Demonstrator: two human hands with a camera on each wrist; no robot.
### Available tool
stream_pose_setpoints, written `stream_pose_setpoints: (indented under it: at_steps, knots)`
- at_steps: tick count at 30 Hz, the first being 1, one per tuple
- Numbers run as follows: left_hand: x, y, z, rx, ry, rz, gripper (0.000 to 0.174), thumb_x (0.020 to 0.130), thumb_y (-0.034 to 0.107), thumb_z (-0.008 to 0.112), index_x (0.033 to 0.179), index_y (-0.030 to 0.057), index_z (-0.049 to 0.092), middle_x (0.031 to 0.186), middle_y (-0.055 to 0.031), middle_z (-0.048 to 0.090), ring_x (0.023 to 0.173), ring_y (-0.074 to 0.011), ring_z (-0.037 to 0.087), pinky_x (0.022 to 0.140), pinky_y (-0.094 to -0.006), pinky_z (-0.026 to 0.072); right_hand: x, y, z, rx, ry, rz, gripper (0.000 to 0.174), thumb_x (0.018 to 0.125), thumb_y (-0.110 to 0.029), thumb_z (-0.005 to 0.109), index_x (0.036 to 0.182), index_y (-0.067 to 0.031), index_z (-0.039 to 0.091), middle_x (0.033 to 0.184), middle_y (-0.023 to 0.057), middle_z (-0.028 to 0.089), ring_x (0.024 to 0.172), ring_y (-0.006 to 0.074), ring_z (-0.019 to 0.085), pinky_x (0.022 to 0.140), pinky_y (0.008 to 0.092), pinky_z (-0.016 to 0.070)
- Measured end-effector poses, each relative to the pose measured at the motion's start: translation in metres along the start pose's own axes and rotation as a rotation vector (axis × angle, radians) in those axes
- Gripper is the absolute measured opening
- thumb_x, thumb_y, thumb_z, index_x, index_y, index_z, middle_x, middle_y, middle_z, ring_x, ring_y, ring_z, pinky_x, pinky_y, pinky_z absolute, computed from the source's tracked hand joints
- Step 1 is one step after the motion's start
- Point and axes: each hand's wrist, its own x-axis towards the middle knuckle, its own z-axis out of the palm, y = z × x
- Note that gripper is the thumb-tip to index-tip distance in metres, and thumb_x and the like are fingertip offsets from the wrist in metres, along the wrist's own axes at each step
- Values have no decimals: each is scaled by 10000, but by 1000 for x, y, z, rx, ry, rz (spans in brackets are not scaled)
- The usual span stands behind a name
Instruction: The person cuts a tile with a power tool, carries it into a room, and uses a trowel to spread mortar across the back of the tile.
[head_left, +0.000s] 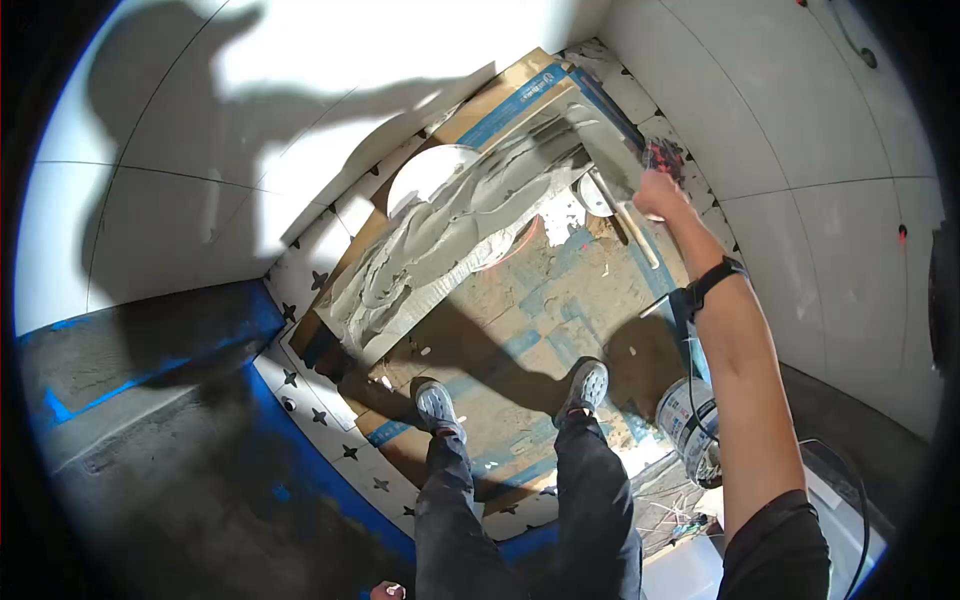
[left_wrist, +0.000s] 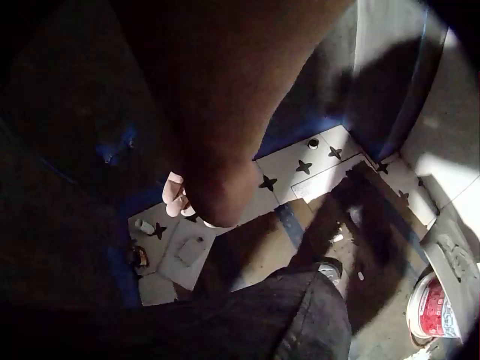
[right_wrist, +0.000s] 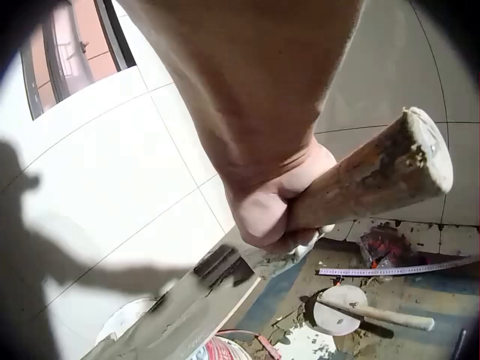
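My right hand (head_left: 660,195) grips the thick wooden handle of a trowel (right_wrist: 375,172), its fingers wrapped round it beside the far end of a long tile (head_left: 400,330). Grey mortar (head_left: 480,205) lies in uneven ridges along the tile's upper face. The trowel's working end is largely hidden behind the hand in the right wrist view. Low at the bottom edge of the head view, only fingertips of my left hand (head_left: 388,591) show. In the left wrist view the left hand (left_wrist: 221,196) hangs with loosely bent fingers, holding nothing visible.
A white-headed mallet (right_wrist: 337,309) lies right of the tile, near a measuring tape (right_wrist: 397,270). A white bucket (head_left: 430,172) stands under the tile; a second bucket (head_left: 688,420) stands at right. Taped cardboard (head_left: 520,350) covers the floor between tiled walls (head_left: 790,110).
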Motion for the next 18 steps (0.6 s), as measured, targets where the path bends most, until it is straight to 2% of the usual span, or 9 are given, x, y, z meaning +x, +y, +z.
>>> stream_pose_setpoints:
  at_steps: [1,3,5,9,10,11,13,15,18]
  knots:
    - [4,-6,1,97,2,50,189,948,187,604,1000,23,683,881,-107,703,758,-217,666,680,-389,559,5,1,10,-88,-73,-228,355,766,-182,648,981,99,678,1034,331,670,997,437,680,860,466,551]
    - [9,-15,3,188,1,100,188,946,186,606,1003,25,683,880,-108,704,760,-217,666,683,-387,559,-30,-22,33,221,-110,-148,362,759,-200,654,922,122,670,953,342,671,956,452,680,843,466,555]
    - [13,-18,8,174,21,59,187,947,188,610,1001,25,683,873,-108,705,760,-216,664,684,-386,557,-42,-38,83,185,-80,-244,345,788,-205,628,936,99,691,978,324,684,951,438,695,851,468,561]
    - [9,-4,2,-2,-46,60,204,947,207,624,1004,19,680,867,-117,703,753,-209,660,698,-386,555,-135,-118,52,67,-173,-259,323,821,-199,610,1015,45,694,1068,298,685,1033,413,680,898,499,542]
    - [17,-18,3,-96,-50,-37,210,946,212,628,1013,19,678,881,-117,706,763,-211,666,712,-384,557,-147,-133,45,42,-157,-217,324,833,-196,601,1054,21,695,1101,289,682,1061,403,674,917,504,535]
    - [14,-18,0,-103,-43,-44,210,946,212,628,1013,19,678,881,-117,706,763,-211,666,712,-384,557,-145,-141,49,43,-162,-228,324,833,-196,601,1054,21,695,1101,289,682,1061,403,674,917,504,535]
    - [11,-16,-5,195,34,135,210,953,214,620,1022,25,679,885,-105,701,768,-208,670,696,-377,561,-129,-148,58,145,-125,-155,315,845,-190,601,1093,-19,693,1140,270,677,1099,390,662,946,494,527]
    - [19,-33,-7,122,7,173,194,968,196,599,1009,24,678,869,-97,688,759,-202,671,659,-362,570,-105,-154,83,97,-16,-187,336,839,-194,617,1108,-1,679,1086,260,697,1037,380,691,900,492,554]
    - [29,-48,-6,-77,-62,77,161,980,157,575,1005,25,663,858,-82,673,729,-185,660,617,-336,581,-129,-184,44,343,-383,-103,363,812,-153,599,1070,98,642,946,316,694,891,381,725,781,445,598]
